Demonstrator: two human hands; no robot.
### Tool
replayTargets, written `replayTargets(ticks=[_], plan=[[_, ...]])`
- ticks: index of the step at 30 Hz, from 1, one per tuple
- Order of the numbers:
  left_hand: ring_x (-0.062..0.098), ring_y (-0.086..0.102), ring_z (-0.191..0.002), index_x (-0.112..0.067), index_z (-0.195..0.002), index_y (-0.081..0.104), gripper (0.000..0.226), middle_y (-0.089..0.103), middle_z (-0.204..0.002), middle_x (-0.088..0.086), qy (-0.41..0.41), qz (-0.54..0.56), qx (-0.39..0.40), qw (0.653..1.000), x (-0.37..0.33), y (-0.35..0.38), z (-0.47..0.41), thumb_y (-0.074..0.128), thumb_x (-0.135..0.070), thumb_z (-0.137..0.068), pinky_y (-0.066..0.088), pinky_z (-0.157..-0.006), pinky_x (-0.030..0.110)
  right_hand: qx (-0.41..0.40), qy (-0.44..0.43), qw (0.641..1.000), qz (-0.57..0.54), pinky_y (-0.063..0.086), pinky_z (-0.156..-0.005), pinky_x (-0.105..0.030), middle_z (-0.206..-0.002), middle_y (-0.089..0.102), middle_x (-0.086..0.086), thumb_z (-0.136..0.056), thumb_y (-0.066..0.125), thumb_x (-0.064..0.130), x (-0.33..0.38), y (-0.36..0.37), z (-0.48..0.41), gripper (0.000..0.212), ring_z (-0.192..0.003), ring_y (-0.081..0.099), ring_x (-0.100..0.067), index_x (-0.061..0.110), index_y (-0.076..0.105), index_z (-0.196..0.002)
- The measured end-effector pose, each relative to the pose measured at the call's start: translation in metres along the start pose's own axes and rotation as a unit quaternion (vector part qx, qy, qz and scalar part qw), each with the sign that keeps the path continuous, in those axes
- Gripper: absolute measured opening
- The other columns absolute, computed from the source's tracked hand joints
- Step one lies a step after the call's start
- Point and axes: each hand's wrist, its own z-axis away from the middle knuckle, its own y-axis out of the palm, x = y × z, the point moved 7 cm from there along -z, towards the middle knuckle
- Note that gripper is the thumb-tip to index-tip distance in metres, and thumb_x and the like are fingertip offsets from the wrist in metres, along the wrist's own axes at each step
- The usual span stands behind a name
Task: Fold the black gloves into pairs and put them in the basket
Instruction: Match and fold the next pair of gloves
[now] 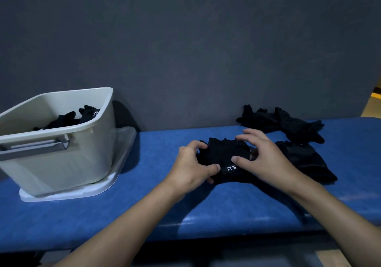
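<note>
A big dark grey wall [185,39] stands behind a long, soft blue bench [103,215]. A smooth cream plastic basket [61,163] sits at the bench's left end on a flat white lid [82,192]. The basket has folded gloves [68,119] inside. Loose gloves [284,122] lie at the right. In the middle, the left hand [191,167] and right hand [266,155] curl their fingers around one floppy black glove [222,153].

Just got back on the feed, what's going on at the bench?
A person grips a glove bundle on the blue bench with the left hand and right hand, mid-fold. A spare glove lies just right of it, and a loose pile sits further back by the wall. The basket on the left already holds stored gloves.
</note>
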Motion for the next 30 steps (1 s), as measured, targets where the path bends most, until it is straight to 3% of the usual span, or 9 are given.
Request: replayTargets(ticks=[3, 6, 9, 11, 13, 17, 22, 26, 30], plan=[[0.009, 0.063, -0.049, -0.021, -0.123, 0.052, 0.048, 0.038, -0.127, 0.004, 0.003, -0.034, 0.012, 0.999, 0.002, 0.000, 0.000, 0.078, -0.019, -0.083, 0.050, -0.054, 0.016, 0.026, 0.001, 0.999, 0.040, 0.032, -0.099, -0.017, -0.148, 0.039, 0.008, -0.085, 0.071, 0.039, -0.004, 0.007, 0.001, 0.052, -0.122, 0.046, -0.005, 0.023, 0.057, -0.133], [0.011, 0.064, -0.082, -0.024, -0.118, 0.054, 0.036, 0.034, -0.119, -0.002, 0.068, -0.125, -0.038, 0.989, -0.006, -0.006, 0.001, 0.071, -0.032, -0.087, 0.054, -0.078, 0.021, 0.051, 0.013, 0.997, 0.047, 0.036, -0.111, -0.038, -0.146, 0.044, 0.010, -0.084, 0.060, 0.056, -0.006, 0.012, 0.004, 0.054, -0.132, 0.043, -0.010, 0.028, 0.059, -0.131], [0.015, 0.043, -0.119, -0.024, -0.122, 0.056, 0.036, 0.034, -0.125, -0.005, 0.203, -0.230, -0.081, 0.948, -0.022, -0.010, 0.005, 0.063, -0.038, -0.089, 0.039, -0.104, 0.028, 0.047, 0.023, 0.995, 0.084, 0.029, -0.113, -0.047, -0.148, 0.040, 0.015, -0.085, 0.053, 0.061, -0.007, 0.011, 0.005, 0.057, -0.135, 0.035, -0.014, 0.034, 0.054, -0.135], [0.014, 0.031, -0.139, -0.028, -0.133, 0.054, 0.049, 0.037, -0.144, -0.005, 0.251, -0.299, -0.040, 0.920, -0.025, -0.003, 0.005, 0.051, -0.046, -0.088, 0.027, -0.115, 0.033, 0.035, 0.017, 0.994, 0.099, 0.025, -0.115, -0.045, -0.149, 0.038, 0.017, -0.090, 0.055, 0.054, -0.006, 0.009, 0.005, 0.051, -0.137, 0.028, -0.012, 0.035, 0.051, -0.137], [0.009, 0.014, -0.151, -0.031, -0.145, 0.045, 0.060, 0.031, -0.158, -0.010, 0.245, -0.361, 0.027, 0.900, -0.017, 0.006, 0.002, 0.039, -0.053, -0.089, 0.012, -0.123, 0.037, 0.032, -0.005, 0.995, 0.092, 0.022, -0.117, -0.045, -0.151, 0.038, 0.016, -0.091, 0.055, 0.051, -0.003, 0.008, 0.005, 0.050, -0.141, 0.024, -0.009, 0.035, 0.051, -0.138], [0.009, 0.000, -0.153, -0.037, -0.155, 0.025, 0.062, 0.014, -0.166, -0.007, 0.189, -0.458, 0.092, 0.864, 0.004, 0.014, -0.001, 0.033, -0.061, -0.098, 0.001, -0.124, 0.041, 0.112, -0.011, 0.985, 0.132, 0.015, -0.121, -0.042, -0.158, 0.028, 0.014, -0.094, 0.047, 0.054, -0.011, 0.022, 0.008, 0.057, -0.149, 0.013, -0.006, 0.034, 0.038, -0.147], [0.017, 0.004, -0.153, -0.040, -0.156, 0.014, 0.067, 0.016, -0.164, -0.005, 0.165, -0.503, 0.098, 0.843, 0.012, 0.015, 0.000, 0.024, -0.068, -0.096, 0.005, -0.123, 0.046, 0.177, 0.021, 0.970, 0.167, 0.003, -0.123, -0.042, -0.162, 0.013, 0.015, -0.097, 0.034, 0.059, -0.024, 0.032, 0.009, 0.061, -0.149, 0.000, -0.004, 0.035, 0.025, -0.152], [0.017, 0.008, -0.152, -0.041, -0.156, 0.015, 0.066, 0.020, -0.162, -0.006, 0.164, -0.499, 0.099, 0.845, 0.012, 0.014, 0.001, 0.024, -0.068, -0.096, 0.007, -0.122, 0.046, 0.178, 0.018, 0.968, 0.174, 0.002, -0.123, -0.042, -0.162, 0.011, 0.015, -0.097, 0.032, 0.059, -0.022, 0.032, 0.009, 0.062, -0.149, -0.001, -0.004, 0.035, 0.023, -0.153], [0.018, 0.011, -0.150, -0.040, -0.155, 0.017, 0.066, 0.022, -0.160, -0.007, 0.160, -0.497, 0.100, 0.847, 0.010, 0.012, 0.003, 0.025, -0.068, -0.096, 0.008, -0.122, 0.044, 0.125, -0.014, 0.983, 0.136, 0.010, -0.122, -0.042, -0.161, 0.018, 0.015, -0.094, 0.041, 0.059, -0.015, 0.023, 0.010, 0.063, -0.149, 0.006, -0.005, 0.037, 0.027, -0.151]])
